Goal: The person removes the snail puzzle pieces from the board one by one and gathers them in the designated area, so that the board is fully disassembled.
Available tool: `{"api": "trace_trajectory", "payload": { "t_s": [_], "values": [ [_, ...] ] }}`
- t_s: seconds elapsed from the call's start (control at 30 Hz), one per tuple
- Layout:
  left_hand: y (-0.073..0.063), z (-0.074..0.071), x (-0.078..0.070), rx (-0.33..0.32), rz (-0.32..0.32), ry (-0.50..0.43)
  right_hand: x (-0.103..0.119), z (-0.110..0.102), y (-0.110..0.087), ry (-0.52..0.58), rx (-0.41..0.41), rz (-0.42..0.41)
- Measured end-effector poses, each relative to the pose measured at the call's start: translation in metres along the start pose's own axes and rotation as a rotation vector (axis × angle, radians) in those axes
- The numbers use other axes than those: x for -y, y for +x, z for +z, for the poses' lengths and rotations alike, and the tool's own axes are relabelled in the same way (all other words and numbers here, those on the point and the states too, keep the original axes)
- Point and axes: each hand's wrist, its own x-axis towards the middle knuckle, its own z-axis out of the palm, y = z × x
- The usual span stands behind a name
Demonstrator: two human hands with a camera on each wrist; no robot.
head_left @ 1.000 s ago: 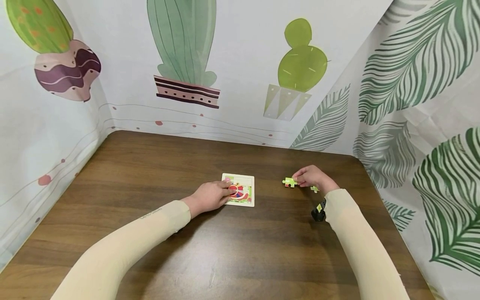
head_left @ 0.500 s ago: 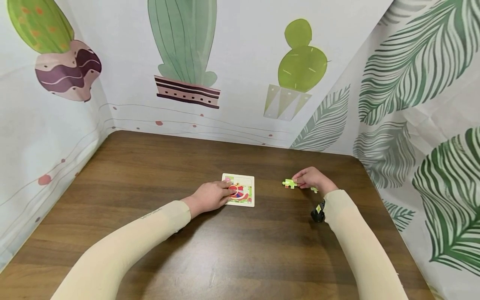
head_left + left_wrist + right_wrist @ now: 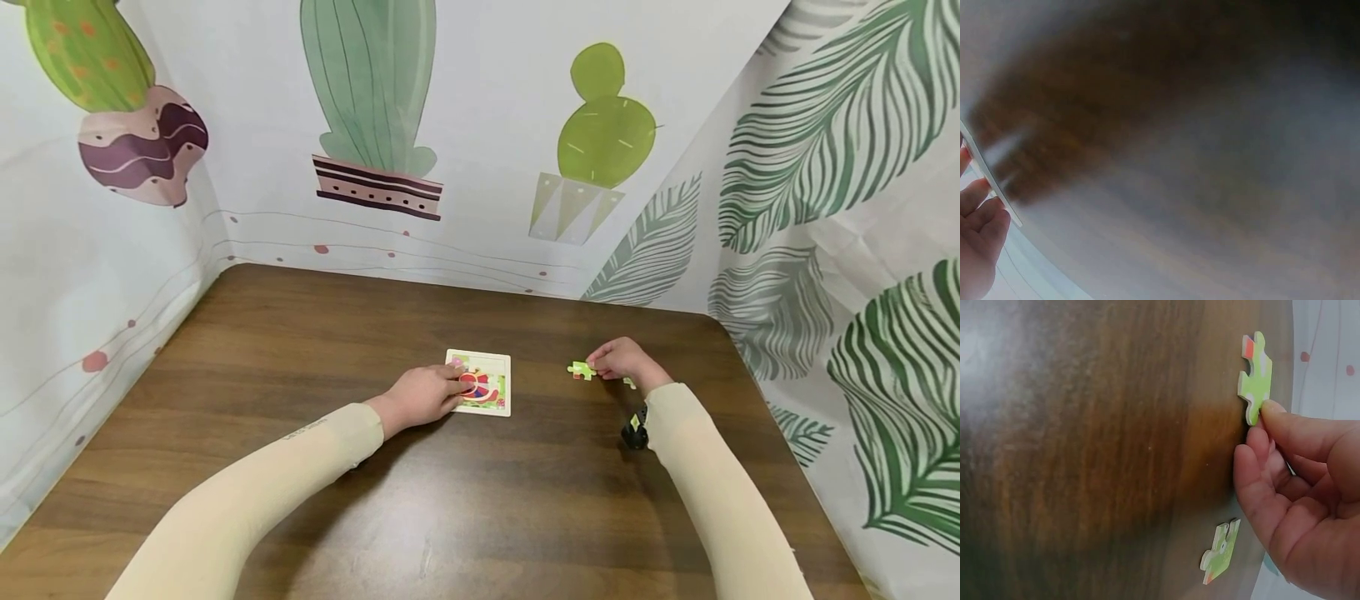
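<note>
A jigsaw tray (image 3: 504,408) with a pale frame and a red, white and blue picture lies mid-table. My left hand (image 3: 422,395) holds its left side, fingers reaching over the picture. In the left wrist view, fingertips (image 3: 994,209) meet the edge of the tray. To the right, my right hand (image 3: 621,360) pinches a light green puzzle piece (image 3: 581,370) with a red corner between thumb and fingers. The right wrist view shows this puzzle piece (image 3: 1255,381) upright at the fingertips. Below that hand lies a second green puzzle piece (image 3: 1221,552), partly covered by the hand in the head view.
The brown wooden table (image 3: 450,517) stretches around both arms. Cloth printed with cacti and leaves (image 3: 495,125) hangs behind it and along its sides. A black device (image 3: 635,429) sits at my right wrist.
My right hand has dipped slightly with the pinched puzzle piece and covers more of the second one. My left hand stays on the tray. The head view has shifted a little.
</note>
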Motion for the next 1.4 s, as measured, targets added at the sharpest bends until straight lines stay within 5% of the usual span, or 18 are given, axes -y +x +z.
{"api": "trace_trajectory", "payload": {
  "t_s": [0.4,1.03,1.4],
  "values": [
    [0.000,0.000,-0.001,-0.002,-0.003,-0.006,-0.014,0.000,0.013,0.012,-0.036,-0.061],
    [0.001,-0.001,0.000,0.003,0.006,-0.001,-0.007,0.013,0.002,-0.074,-0.133,-0.062],
    [0.000,-0.011,0.002,0.084,0.015,-0.018,-0.005,0.011,0.000,-0.064,-0.116,-0.042]
  ]
}}
